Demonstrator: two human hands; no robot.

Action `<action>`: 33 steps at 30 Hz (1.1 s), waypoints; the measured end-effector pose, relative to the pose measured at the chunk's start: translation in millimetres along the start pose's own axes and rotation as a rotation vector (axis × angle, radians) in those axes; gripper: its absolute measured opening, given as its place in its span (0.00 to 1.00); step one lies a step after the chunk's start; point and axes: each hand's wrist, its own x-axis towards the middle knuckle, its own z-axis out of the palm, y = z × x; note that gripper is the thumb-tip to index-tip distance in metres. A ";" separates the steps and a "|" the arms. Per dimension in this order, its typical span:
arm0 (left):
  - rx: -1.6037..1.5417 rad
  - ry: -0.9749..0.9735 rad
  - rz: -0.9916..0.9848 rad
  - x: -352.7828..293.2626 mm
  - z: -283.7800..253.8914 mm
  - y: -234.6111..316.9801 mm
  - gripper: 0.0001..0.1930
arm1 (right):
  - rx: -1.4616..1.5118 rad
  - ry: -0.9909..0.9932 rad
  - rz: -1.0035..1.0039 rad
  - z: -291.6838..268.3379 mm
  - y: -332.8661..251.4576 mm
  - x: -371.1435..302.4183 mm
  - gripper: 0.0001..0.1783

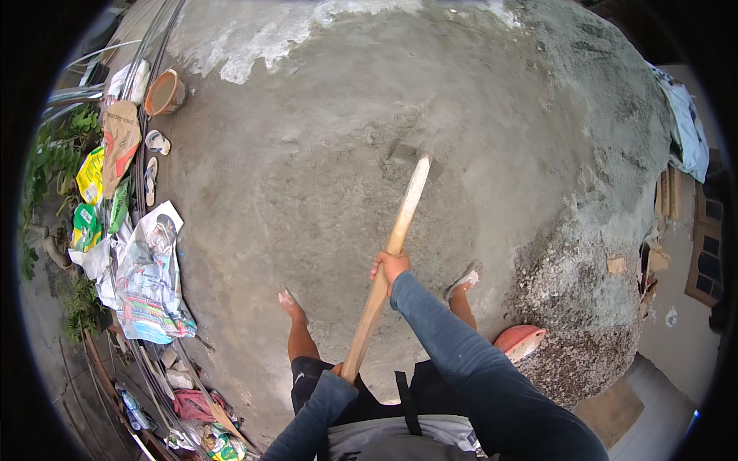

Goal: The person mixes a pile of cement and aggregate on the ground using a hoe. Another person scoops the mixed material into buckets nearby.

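The right hand at centre and mostly covered left hand at lower centre are wrapped around a long, pale wooden handle, reaching wet-looking grey mix at upper centre.

Rough grey ground spreads between green leafy plants at left and a brown, dark-paned rectangular frame at right; soft, even daylight falls.

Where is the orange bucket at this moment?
In the head view, the orange bucket is at the upper left, just above the two flip-flops and right of the brown sack.
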 end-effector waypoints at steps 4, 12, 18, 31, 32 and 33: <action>-0.018 -0.144 -0.125 -74.8 -25.6 -34.1 0.29 | 0.222 -0.112 0.175 -10.2 64.4 -82.9 0.23; 0.025 -0.179 -0.007 -15.6 6.7 23.7 0.27 | 0.278 -0.062 0.084 -65.7 1.5 -60.6 0.32; -0.153 -0.043 0.293 218.1 75.3 191.2 0.21 | -0.070 0.113 -0.414 -130.7 -212.8 118.5 0.29; -0.138 -0.164 0.051 163.6 104.1 138.1 0.16 | -0.345 0.282 -0.204 -136.7 -113.7 95.6 0.41; -0.112 -0.140 0.088 136.6 92.9 118.4 0.16 | -0.334 0.281 -0.143 -128.4 -86.8 76.2 0.42; -0.078 -0.137 0.088 109.4 82.1 100.3 0.15 | -0.286 0.277 -0.131 -117.5 -58.9 56.8 0.42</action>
